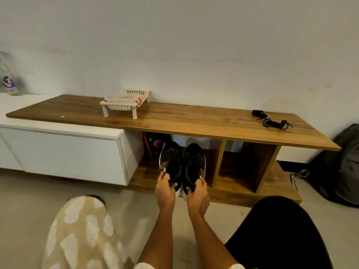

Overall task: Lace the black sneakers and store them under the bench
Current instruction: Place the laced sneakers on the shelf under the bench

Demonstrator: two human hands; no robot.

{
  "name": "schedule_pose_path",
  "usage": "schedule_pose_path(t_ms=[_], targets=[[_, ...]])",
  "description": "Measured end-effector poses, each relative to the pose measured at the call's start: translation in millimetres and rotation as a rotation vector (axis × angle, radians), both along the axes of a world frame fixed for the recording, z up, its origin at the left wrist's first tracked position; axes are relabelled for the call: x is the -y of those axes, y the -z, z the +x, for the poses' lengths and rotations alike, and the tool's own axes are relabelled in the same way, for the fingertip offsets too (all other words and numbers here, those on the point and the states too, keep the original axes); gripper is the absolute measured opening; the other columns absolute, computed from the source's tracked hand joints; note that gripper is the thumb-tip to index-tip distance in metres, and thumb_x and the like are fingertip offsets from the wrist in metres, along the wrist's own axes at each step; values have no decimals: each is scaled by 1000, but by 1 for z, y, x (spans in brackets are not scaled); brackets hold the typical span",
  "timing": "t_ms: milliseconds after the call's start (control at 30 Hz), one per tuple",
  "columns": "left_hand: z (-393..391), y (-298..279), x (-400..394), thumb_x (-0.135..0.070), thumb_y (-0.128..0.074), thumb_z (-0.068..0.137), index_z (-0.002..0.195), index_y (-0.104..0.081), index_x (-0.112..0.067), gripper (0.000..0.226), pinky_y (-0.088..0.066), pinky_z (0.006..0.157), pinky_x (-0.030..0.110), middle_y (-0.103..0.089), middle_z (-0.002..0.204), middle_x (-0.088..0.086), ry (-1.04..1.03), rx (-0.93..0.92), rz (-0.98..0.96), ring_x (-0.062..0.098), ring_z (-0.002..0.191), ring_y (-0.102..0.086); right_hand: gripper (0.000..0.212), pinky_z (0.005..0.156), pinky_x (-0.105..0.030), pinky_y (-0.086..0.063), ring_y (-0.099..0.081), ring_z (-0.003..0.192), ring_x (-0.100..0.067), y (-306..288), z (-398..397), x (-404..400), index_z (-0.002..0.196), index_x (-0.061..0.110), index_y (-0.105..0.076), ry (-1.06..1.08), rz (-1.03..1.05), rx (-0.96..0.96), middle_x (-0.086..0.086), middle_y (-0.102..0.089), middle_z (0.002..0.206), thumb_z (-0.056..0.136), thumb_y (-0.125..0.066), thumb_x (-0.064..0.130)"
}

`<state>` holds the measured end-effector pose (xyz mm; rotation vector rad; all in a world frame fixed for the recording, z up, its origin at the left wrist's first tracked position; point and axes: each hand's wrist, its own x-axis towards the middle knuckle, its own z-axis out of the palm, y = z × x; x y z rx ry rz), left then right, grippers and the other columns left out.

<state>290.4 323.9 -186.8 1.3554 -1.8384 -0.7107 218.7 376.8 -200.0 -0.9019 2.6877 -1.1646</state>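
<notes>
- Left hand (pixel 164 191) grips the heel of the left sneaker (pixel 171 164); right hand (pixel 197 193) grips the heel of the right sneaker (pixel 194 164)
- Both sneakers sit side by side, toes pointing into the bench's (pixel 174 117) left open compartment
- Two black laces (pixel 272 120) lie on the benchtop, far right

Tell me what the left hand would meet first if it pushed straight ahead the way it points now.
The left hand, gripping the left sneaker, points into the open compartment under the bench. The sneaker's toe would likely reach the dark box standing at the back left first, though depth is hard to judge.
</notes>
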Motion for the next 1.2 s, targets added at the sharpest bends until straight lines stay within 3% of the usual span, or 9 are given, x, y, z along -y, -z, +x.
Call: schedule_pose_path(t_ms=[200, 467, 833, 1200], targets=[[-69, 37, 73, -10, -67, 85, 112, -60, -9, 28, -44, 92, 27, -51, 134, 3, 40, 55, 112, 22, 118, -54, 36, 89, -30, -50, -52, 120, -21, 32, -76, 62, 125, 16, -49, 22, 122, 31, -1, -46, 137, 92, -59, 26], [-115, 81, 156, -12, -62, 89, 129, -54, -13, 40, -41, 101, 32, -42, 144, 5, 33, 109, 195, 25, 126, -48, 44, 93, -33, -49, -51, 123, -23, 76, -144, 133, 134, 16, -45, 12, 161, 54, -3, -43, 141, 94, -55, 31], [-114, 119, 188, -11, -65, 87, 128, -55, -12, 43, -42, 102, 37, -45, 141, 8, 38, 81, 255, 29, 127, -48, 44, 96, -34, -47, -51, 122, -26, 105, -157, 161, 137, 18, -42, -13, 231, 90, -6, -48, 134, 96, -53, 29], [-120, 129, 202, -9, -64, 87, 133, -51, -14, 47, -36, 104, 31, -30, 150, 7, 221, 173, 311, 24, 132, -42, 49, 103, -32, -41, -39, 134, -28, 119, -156, 174, 142, 18, -36, -121, 305, 106, -9, -30, 150, 96, -53, 20]])
